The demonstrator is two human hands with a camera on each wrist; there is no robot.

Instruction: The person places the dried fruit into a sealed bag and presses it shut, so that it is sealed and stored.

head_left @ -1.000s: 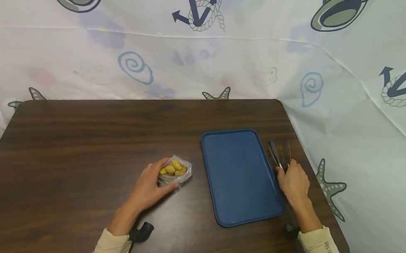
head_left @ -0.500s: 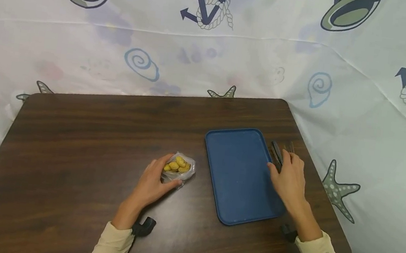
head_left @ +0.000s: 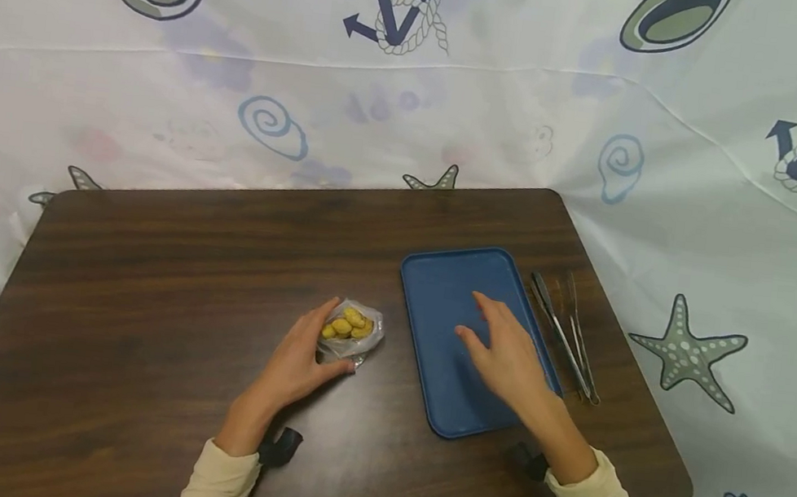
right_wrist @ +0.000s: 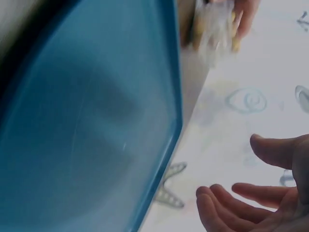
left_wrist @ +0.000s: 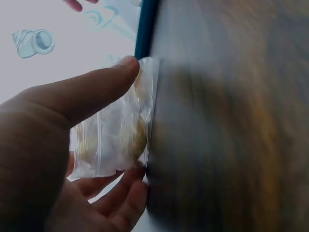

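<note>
My left hand [head_left: 299, 362] holds a clear plastic bag [head_left: 367, 347] of several yellow oval pieces [head_left: 341, 326] on the table, left of the blue tray. Thumb and fingers lie on opposite sides of the bag, as the left wrist view shows. Over the blue tray [head_left: 436, 400] is my right hand [head_left: 507, 359], fingers spread and nothing in its grasp. The right wrist view shows a gap between thumb and fingers, with the tray's bare surface beside them. Long, thin metal utensils [head_left: 562, 342], tong-like in shape, lie along the tray's right side.
A dark wood-grain table [head_left: 138, 334] carries everything, its right edge not far beyond the utensils. Behind and to the right hangs a pale sheet [head_left: 502, 113] printed with anchors, shells and starfish.
My right hand has left the metal utensils, which now lie fully in sight, and moved left over the tray with its fingers opened. My left hand has stayed at the plastic bag.
</note>
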